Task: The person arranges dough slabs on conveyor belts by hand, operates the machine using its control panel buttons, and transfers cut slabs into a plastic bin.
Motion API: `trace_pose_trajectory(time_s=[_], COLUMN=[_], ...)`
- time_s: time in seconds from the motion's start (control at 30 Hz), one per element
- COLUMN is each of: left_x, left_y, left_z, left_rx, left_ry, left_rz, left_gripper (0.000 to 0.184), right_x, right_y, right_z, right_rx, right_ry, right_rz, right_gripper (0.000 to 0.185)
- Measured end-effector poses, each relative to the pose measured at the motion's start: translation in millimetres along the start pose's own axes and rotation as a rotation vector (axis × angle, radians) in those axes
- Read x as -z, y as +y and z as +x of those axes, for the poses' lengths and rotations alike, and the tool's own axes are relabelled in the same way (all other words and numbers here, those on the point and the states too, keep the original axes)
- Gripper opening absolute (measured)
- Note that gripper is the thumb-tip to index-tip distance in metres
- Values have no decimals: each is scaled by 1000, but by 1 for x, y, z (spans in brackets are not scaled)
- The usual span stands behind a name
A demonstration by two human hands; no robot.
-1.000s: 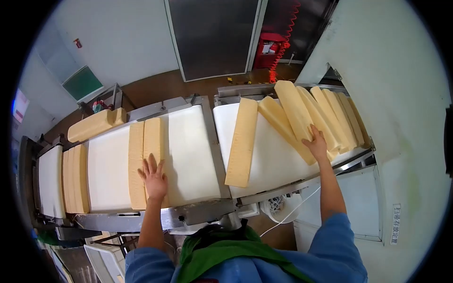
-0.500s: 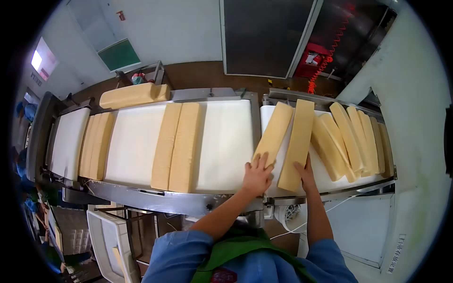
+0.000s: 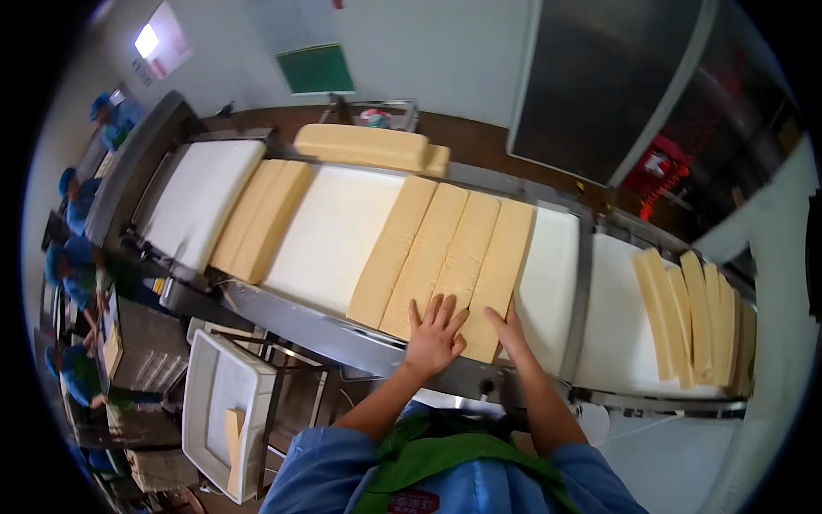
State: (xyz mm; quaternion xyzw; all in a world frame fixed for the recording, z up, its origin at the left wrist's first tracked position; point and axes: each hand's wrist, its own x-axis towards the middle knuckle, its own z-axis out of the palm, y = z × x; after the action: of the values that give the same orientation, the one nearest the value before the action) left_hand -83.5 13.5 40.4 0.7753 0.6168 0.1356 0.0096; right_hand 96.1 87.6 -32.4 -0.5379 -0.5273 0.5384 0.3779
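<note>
Several long pale-yellow slabs lie side by side across the white conveyor belt in front of me. My left hand rests with spread fingers on the near ends of the middle slabs. At the near right edge of the rightmost slab, my right hand has its thumb on top and its fingers along the side, partly hidden. The leftmost slab of this group is untouched.
More slabs stand further left on the belt, and a loose bunch leans at the right end. Two lie on the far rail. A white crate sits below left. Co-workers in blue are at far left.
Both hands have moved left along the belt with two slabs, from the right section to beside the pair on the middle section. My view has turned left.
</note>
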Motion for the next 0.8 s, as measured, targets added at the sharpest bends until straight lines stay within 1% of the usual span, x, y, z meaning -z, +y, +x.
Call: trace_pose_trajectory(time_s=[0.03,0.07,0.13,0.17,0.23,0.27,0.37,0.4,0.43,0.47,0.53,0.57,0.6,0.67,0.7,0.73,0.8], left_x=[8,17,34,41,50,55,68,71,72,75,74,70,67,56,54,56,67], left_y=[-20,-41,-80,-100,-141,-161,-208,-222,-235,-243,-245,-245,-245,-247,-245,-240,-220], left_z=[-7,-15,-28,-36,-48,-55,-77,-82,-86,-87,-91,-95,-91,-93,-98,-99,-105], left_rx=[26,50,67,81,172,178,335,329,368,404,386,423,442,495,497,497,561], left_ry=[28,27,19,24,32,42,92,95,114,134,112,104,109,105,87,74,27], left_rz=[-13,5,-19,-7,72,82,118,121,140,157,132,141,149,95,105,117,77], left_gripper=[55,55,58,58,58,58,56,56,55,55,55,56,57,60,62,63,61], right_x=[-21,-43,-79,-101,-149,-173,-239,-258,-272,-276,-270,-264,-249,-203,-177,-132,-21], right_y=[0,-5,-17,-24,-38,-39,-44,-51,-64,-80,-103,-102,-103,-107,-77,-68,-27], right_z=[5,9,20,24,34,43,62,66,68,67,58,56,58,47,58,52,43], right_rx=[55,58,-39,-32,16,30,87,120,-2,0,-119,-64,-65,-83,-155,38,215], right_ry=[-32,-60,-172,-189,-230,-238,-279,-275,-350,-337,-425,-390,-507,-528,-456,-238,61], right_rz=[-29,-19,-33,-29,-135,-133,-225,-261,-239,-236,-293,-339,-514,-631,-475,-629,-673], right_gripper=[79,79,77,77,78,78,75,74,71,71,70,72,79,82,80,75,72])
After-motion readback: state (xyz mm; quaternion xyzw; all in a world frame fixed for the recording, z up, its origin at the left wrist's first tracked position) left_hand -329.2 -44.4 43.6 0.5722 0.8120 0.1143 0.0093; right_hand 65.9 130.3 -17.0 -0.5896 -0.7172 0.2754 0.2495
